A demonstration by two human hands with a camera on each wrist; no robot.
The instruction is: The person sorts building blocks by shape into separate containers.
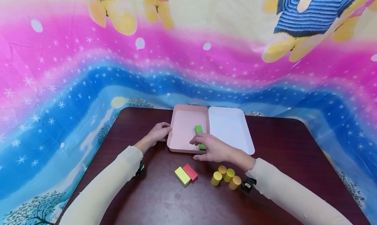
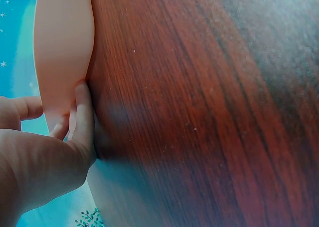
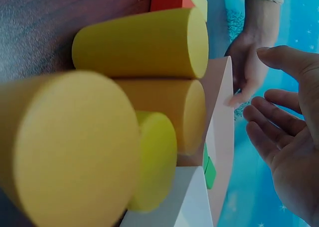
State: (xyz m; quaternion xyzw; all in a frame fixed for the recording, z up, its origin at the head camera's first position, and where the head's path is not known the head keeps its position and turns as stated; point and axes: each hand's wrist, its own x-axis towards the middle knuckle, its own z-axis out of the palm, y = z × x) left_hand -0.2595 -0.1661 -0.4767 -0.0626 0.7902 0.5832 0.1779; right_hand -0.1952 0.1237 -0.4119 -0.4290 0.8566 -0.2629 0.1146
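On your counter (image 1: 165, 202), the left tray (image 1: 183, 133) sits beside the right tray (image 1: 229, 130) at the back. Blocks (image 1: 198, 129) lie in the left tray; nearer you, two bricks (image 1: 183, 176) lie left of four cylinders (image 1: 229, 175).

Work surface: dark red-brown table (image 1: 176, 202), streaked wood grain, rounded far corners, a dull sheen on top. Behind and around it — printed cloth backdrop (image 1: 224, 68), creased in places, banded in cream, magenta and blue. Scattered over it: small white snowflakes (image 1: 35, 117) and larger pale dots (image 1: 140, 43). Along the upper edge, yellow bear figures (image 1: 306, 19) in striped tops, cropped. Low on the cloth, both sides — dark, fine-branched trees (image 1: 38, 208)
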